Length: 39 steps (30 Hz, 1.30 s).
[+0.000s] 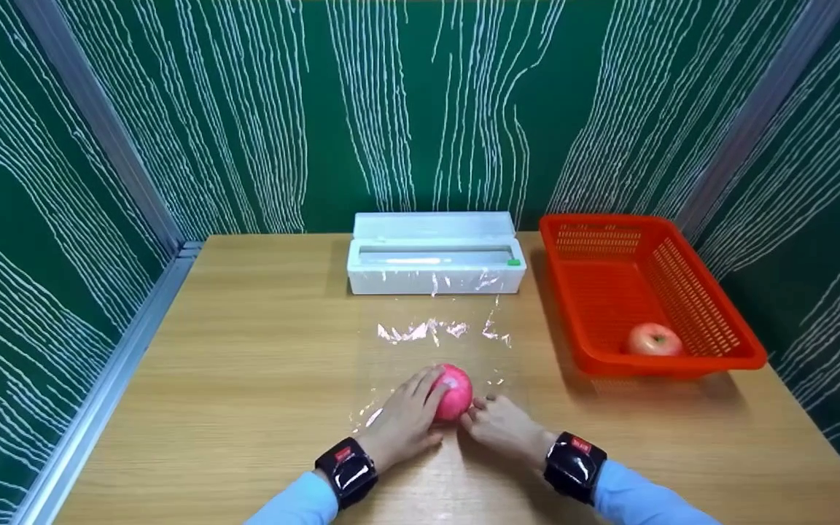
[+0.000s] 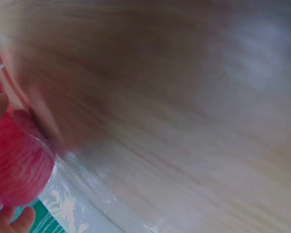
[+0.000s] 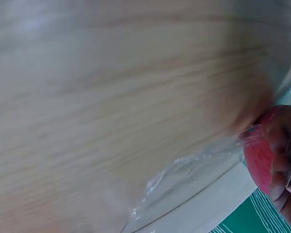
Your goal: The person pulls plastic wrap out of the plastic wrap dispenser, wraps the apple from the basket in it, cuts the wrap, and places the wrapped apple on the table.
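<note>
A pink-red apple [image 1: 459, 399] sits near the front of the table on a sheet of clear plastic wrap [image 1: 424, 332]. From the left, my left hand [image 1: 404, 421] grips it, fingers over its upper side; the left wrist view shows the apple [image 2: 19, 162] between thumb and fingers. My right hand [image 1: 505, 429] is at the apple's right side with curled fingers, pinching wrap close against it. In the right wrist view, wrap [image 3: 157, 182] stretches toward those fingers, which partly cover the apple [image 3: 258, 162].
Behind the apple stands a white wrap dispenser box [image 1: 434, 281], lid raised, with a small green piece at its right end; the wrap runs forward from it. At the right, an orange-red plastic basket [image 1: 558, 292] holds a paler apple [image 1: 655, 340]. Green, white-streaked walls enclose the table.
</note>
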Available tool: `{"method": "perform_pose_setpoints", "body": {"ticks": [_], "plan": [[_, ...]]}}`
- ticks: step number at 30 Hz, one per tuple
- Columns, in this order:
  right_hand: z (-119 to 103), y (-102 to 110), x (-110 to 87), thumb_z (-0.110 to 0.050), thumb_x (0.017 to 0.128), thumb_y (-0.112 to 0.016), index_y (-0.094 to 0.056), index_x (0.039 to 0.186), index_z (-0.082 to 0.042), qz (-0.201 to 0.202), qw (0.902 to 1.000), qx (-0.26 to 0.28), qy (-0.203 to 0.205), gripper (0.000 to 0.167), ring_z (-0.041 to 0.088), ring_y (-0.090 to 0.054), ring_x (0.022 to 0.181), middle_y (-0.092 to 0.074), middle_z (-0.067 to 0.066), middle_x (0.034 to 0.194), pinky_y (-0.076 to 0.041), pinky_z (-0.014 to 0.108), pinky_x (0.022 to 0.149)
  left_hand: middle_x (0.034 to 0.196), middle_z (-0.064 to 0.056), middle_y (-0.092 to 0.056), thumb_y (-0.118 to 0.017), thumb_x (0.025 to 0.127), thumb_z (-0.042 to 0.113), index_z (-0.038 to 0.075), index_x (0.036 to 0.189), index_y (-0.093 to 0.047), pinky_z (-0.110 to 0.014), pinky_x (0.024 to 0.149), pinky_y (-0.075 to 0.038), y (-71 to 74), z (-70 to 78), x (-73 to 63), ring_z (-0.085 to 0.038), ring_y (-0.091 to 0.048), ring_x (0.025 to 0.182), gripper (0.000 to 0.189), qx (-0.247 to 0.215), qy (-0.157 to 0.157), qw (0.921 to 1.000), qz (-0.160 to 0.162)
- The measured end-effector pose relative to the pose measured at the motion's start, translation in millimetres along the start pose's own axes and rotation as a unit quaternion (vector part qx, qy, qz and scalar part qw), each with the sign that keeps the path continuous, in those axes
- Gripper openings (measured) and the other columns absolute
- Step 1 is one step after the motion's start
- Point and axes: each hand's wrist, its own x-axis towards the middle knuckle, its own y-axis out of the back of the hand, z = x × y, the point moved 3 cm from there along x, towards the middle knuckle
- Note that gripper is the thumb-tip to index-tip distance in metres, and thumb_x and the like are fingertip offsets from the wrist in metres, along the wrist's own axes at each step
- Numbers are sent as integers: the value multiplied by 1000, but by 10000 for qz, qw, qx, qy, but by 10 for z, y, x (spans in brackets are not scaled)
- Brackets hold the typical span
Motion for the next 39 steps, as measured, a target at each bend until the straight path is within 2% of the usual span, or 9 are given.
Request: {"method": "perform_pose_setpoints", "body": {"ticks": [6, 12, 18, 21, 24, 26, 32, 37, 39], "plan": [[57, 26, 5, -14, 77, -65, -59, 85, -15, 172, 9910, 1159, -640, 10, 10, -48, 62, -61, -4, 74, -36, 18, 47, 140, -16, -35, -62, 70, 65, 3, 135, -34, -42, 106, -34, -87, 28, 73, -29, -36, 128, 94, 712, 176, 9969, 291], [148, 66, 45, -23, 83, -63, -57, 81, -14, 828, 9704, 1957, -1144, 11, 12, -51, 61, -61, -2, 73, -37, 19, 42, 135, -16, -42, -60, 78, 55, 3, 132, -37, -40, 103, -38, -112, -10, 171, -28, -42, 124, 78, 928, 223, 9936, 606], [173, 21, 32, -32, 77, -67, -61, 88, -13, 898, 9697, 1832, -1341, 23, 18, -56, 82, -61, 1, 86, -52, 31, 67, 137, -18, -40, -67, 75, 50, 3, 136, -34, -38, 103, -38, -1, -108, 253, -29, -42, 125, 84, -98, 303, 9994, -117], [188, 2, 5, -27, 74, -68, -59, 89, -13, 875, 9727, 1668, -1353, 23, 17, -56, 79, -61, 0, 86, -52, 30, 68, 137, -16, -38, -73, 71, 44, 6, 137, -34, -39, 100, -41, 54, -179, 320, -29, -45, 122, 85, -940, 439, 9937, -433], [249, 23, -30, -16, 71, -71, -60, 92, -11, 821, 9623, 2093, -1533, 25, 16, -58, 73, -63, 0, 85, -52, 27, 61, 132, -11, -40, -77, 68, 38, 9, 136, -36, -38, 94, -47, 104, -241, 393, -27, -51, 115, 85, -1603, 461, 9837, -668], [324, 45, -47, -8, 72, -71, -61, 91, -9, 682, 9416, 2821, -1709, 22, 15, -60, 70, -64, 0, 82, -52, 25, 59, 125, -9, -43, -79, 66, 35, 9, 136, -38, -36, 90, -49, 125, -287, 459, -24, -53, 109, 85, -1895, 415, 9776, -820], [615, 68, 4, 3, 75, -65, -65, 85, -3, 279, 8464, 4942, -1964, 11, 17, -64, 70, -67, 7, 77, -53, 20, 64, 118, -4, -53, -82, 63, 30, 10, 127, -39, -30, 87, -49, 132, -482, 630, -20, -57, 101, 79, -2921, 789, 9444, -1284], [877, -35, 96, 18, 69, -53, -62, 93, 5, -78, 7901, 5857, -1807, 29, 26, -63, 72, -65, 14, 79, -54, 22, 65, 111, -4, -58, -81, 63, 31, 13, 116, -44, -29, 85, -50, 96, -656, 785, -18, -58, 99, 67, -3579, 1065, 9126, -1667], [979, -90, 152, 21, 66, -49, -58, 94, 7, -27, 7809, 5993, -1763, 33, 27, -62, 73, -63, 16, 80, -54, 25, 65, 110, -5, -58, -81, 64, 31, 12, 115, -44, -30, 85, -50, 85, -735, 846, -19, -58, 98, 65, -3823, 1169, 8967, -1899]]}}
